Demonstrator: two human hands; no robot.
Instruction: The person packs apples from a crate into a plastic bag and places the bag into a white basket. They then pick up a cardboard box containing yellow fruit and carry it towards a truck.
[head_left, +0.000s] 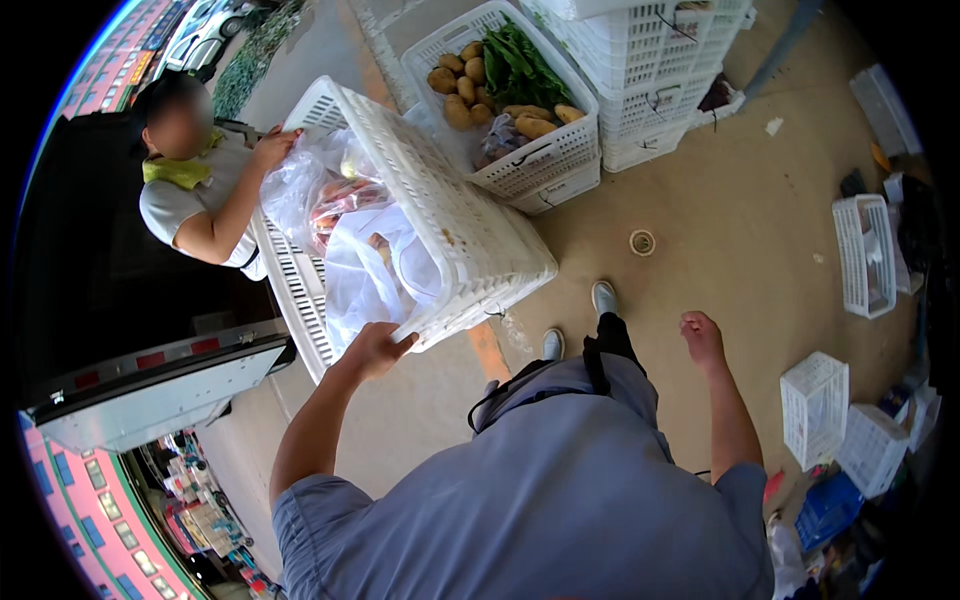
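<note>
My left hand (375, 349) grips the near corner of a white plastic crate (480, 232), thumb over its rim. Inside the crate lie clear and white plastic bags (375, 262), one with reddish produce showing through. A co-worker (199, 180) has a hand on the crate's far rim. My right hand (702, 339) is off to my right in the air, fingers curled in and holding nothing. Beyond the held crate sits another white crate (544, 163) with potatoes (466, 90), leafy greens (525, 60) and a bag of produce.
A tall stack of white crates (660, 82) stands at the back. At left is the open cargo bed of a truck (157, 401). Several crates, such as this white one (815, 409), and a blue container (829, 510) lie along the right. A round floor drain (642, 242) is ahead.
</note>
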